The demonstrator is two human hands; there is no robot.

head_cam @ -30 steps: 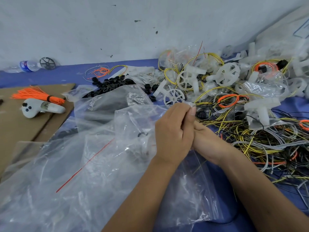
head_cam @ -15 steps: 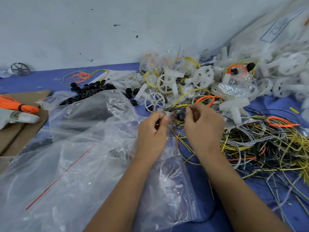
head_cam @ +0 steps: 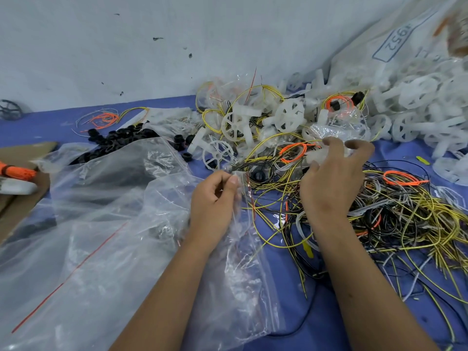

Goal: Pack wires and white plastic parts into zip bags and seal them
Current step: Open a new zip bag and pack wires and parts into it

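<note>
Far left, a bundle of orange wires (head_cam: 19, 171) lies on a cardboard sheet (head_cam: 24, 153), beside a white gadget (head_cam: 15, 189) cut off by the frame edge. Next come slack clear zip bags (head_cam: 106, 224) heaped over the blue table cover (head_cam: 316, 323), one with a thin red line along its seal. Behind them sits a pile of small black rings (head_cam: 119, 139).

The left hand (head_cam: 214, 198) has its fingers curled, thumb and forefinger pinching the top edge of a clear zip bag (head_cam: 243, 269) that trails down beside the forearm, crumpled and see-through, with little visible inside.

Past it, white plastic spoked wheels (head_cam: 238, 125) are jumbled with yellow wire loops. The right hand (head_cam: 331, 178) rests over the tangle of yellow, black and grey wires (head_cam: 405, 214), fingers spread and bent around a white plastic part (head_cam: 320, 156) next to an orange wire coil (head_cam: 293, 152).

Far right, more white wheel parts (head_cam: 417, 110) spill from a large printed sack (head_cam: 395, 44).
</note>
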